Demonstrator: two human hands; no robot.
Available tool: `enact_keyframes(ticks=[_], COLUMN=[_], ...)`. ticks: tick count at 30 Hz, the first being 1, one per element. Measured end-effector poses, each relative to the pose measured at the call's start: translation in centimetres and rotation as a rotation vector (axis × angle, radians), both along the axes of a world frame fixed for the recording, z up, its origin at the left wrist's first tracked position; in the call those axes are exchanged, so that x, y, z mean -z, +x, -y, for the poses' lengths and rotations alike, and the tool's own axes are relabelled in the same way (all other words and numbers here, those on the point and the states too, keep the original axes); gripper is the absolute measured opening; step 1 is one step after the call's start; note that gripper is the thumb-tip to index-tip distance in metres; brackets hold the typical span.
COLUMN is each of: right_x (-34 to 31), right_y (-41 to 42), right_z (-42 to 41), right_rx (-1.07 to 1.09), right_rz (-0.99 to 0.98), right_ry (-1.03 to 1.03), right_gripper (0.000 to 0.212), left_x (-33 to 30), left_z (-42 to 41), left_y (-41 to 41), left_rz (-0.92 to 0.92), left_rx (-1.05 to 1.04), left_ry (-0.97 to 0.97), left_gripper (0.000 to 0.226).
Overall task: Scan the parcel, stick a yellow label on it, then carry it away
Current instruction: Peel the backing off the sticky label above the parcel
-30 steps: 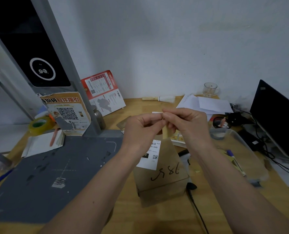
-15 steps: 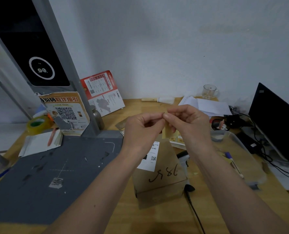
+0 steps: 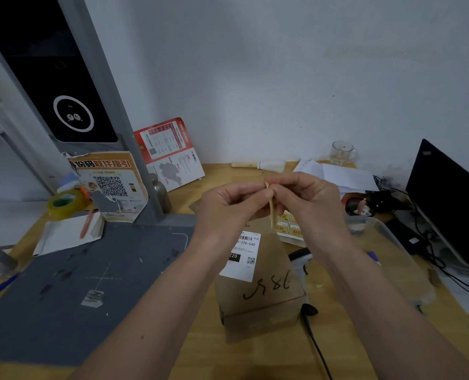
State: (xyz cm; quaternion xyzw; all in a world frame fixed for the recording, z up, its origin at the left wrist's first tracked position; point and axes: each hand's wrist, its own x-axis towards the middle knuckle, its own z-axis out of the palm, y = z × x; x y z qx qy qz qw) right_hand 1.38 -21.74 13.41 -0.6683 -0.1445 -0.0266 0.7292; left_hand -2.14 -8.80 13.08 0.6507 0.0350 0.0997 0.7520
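A brown cardboard parcel [image 3: 266, 294] lies on the wooden desk in front of me, with a white shipping label [image 3: 244, 256] and "385" handwritten on top. Above its far end, my left hand [image 3: 228, 209] and my right hand [image 3: 307, 204] meet at the fingertips, both pinching a thin yellow label strip [image 3: 271, 207] that hangs edge-on between them. A sheet of yellow labels [image 3: 289, 227] lies just beyond the parcel, partly hidden by my right hand. A handheld barcode scanner [image 3: 300, 260] rests beside the parcel's right side, its cable running toward me.
A grey scanning mat [image 3: 63, 286] and a grey post with a black screen [image 3: 63, 91] fill the left. Tape roll [image 3: 63, 202], notepad, leaflets sit back left. A clear plastic bin [image 3: 398, 259], cables, black monitor [image 3: 450, 198] crowd the right. A glass mug [image 3: 341, 152] stands by the wall.
Both hands stay together above the parcel. The white backing seen at the fingertips earlier is gone, and the yellow strip now hangs lower between the fingers.
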Motion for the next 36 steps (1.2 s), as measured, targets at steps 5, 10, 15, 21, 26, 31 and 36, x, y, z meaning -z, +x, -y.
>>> enact_keyframes(ticks=[5,10,15,21,26,31,36], right_x=[-0.1,0.0,-0.2,-0.1,0.1,0.1,0.3], right_y=[-0.1,-0.3,-0.7,-0.8,-0.8,-0.9,-0.8], right_z=[0.1,0.0,-0.4,-0.5,-0.5,-0.6,-0.7], right_rx=[-0.117,-0.2,-0.275,-0.293,-0.293,-0.289,-0.282], right_rz=[-0.038,-0.084,-0.097,-0.114,-0.117,-0.116,-0.125], right_ry=[0.088,0.205,0.276,0.3,0.309,0.296,0.282], right_gripper=[0.018,0.018,0.015,0.017,0.019,0.018,0.017], left_x=[-0.1,0.0,-0.3,0.1,0.0,0.0,0.2], left_z=[-0.6,-0.9,-1.3,-1.3,-1.2,-1.3,-1.7], left_y=[0.1,0.1,0.2,0.2,0.1,0.1,0.3], left_rz=[-0.013,-0.051,-0.158,-0.191,-0.179,-0.185,-0.212], left_rx=[0.031,0.083,0.253,0.28,0.296,0.291,0.282], left_ry=[-0.118,-0.247,-0.501,-0.595,-0.572,-0.575,-0.55], left_gripper=[0.018,0.034,0.029,0.017,0.018,0.014,0.024])
